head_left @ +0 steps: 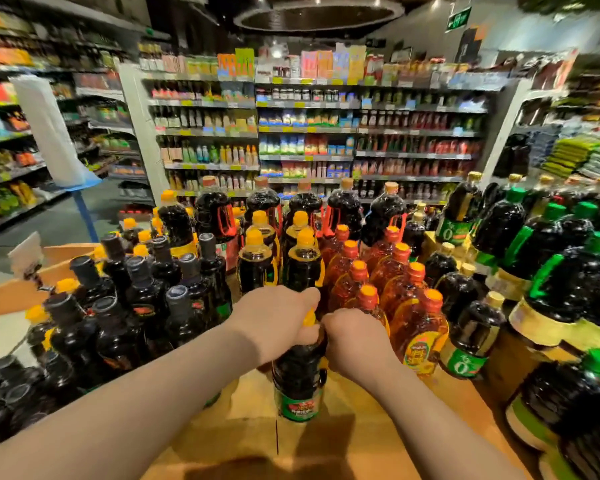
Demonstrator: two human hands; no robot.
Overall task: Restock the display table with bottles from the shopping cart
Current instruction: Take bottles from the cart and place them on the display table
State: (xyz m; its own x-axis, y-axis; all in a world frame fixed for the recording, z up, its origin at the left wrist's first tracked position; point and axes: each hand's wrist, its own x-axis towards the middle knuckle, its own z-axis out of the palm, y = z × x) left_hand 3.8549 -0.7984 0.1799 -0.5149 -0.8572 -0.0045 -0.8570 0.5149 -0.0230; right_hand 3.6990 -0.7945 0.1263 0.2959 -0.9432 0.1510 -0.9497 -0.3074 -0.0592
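- A dark bottle with a yellow cap (300, 375) stands upright on the wooden display table (354, 441), in the bare patch nearest the viewer — it looks like the one now being shelved.
- The left hand (274, 323) wraps over the bottle's cap and neck, fingers curled round it from above, probably to steady and steer it.
- The right hand (354, 341) grips the bottle's shoulder from the right, fingers closed against it.
- Directly behind the bottle stand matching yellow-capped bottles (303, 261) in a file — its place seems to continue their row.
- Just right of the bottle are amber bottles with orange caps (420, 327); further right, green-capped dark bottles (568, 282).
- Left of the bottle crowd black-capped dark bottles (146, 306).
- Far behind the bottle rise blurred store shelves (309, 133).
- The shopping cart is not visible.
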